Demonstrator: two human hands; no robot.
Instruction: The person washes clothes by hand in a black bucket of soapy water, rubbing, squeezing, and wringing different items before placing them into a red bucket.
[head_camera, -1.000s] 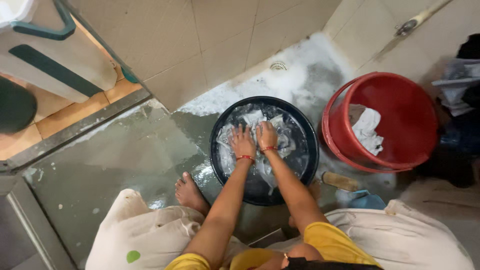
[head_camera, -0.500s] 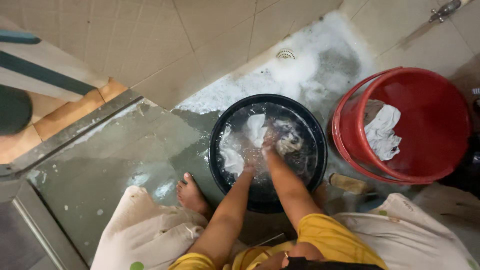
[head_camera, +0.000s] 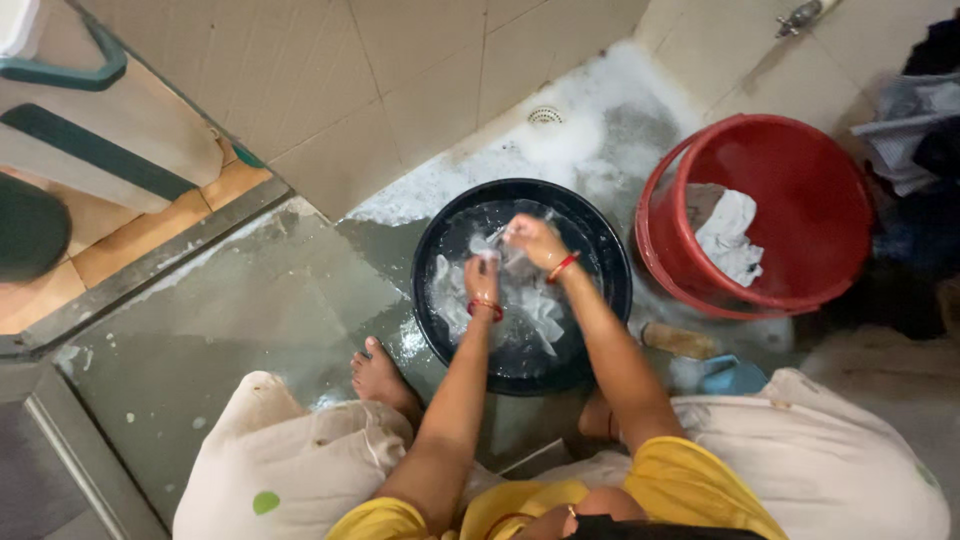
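Wet bathroom floor (head_camera: 250, 320) carries a black basin (head_camera: 600, 262); left hand (head_camera: 482, 277) and right hand (head_camera: 533, 241) both grip white cloth (head_camera: 535, 308) inside.

Both my arms reach forward and down from my lap, bare from the short yellow sleeves; my left hand (head_camera: 482, 275) is closed into a loose fist, knuckles up, a red bangle at its wrist; my right hand (head_camera: 533, 240) sits just beyond it and a little higher, fingers pinched together, its wrist bent inward and also ringed in red; the hands are near each other, not touching; my left foot (head_camera: 378, 375) is bare, flat, toes forward.
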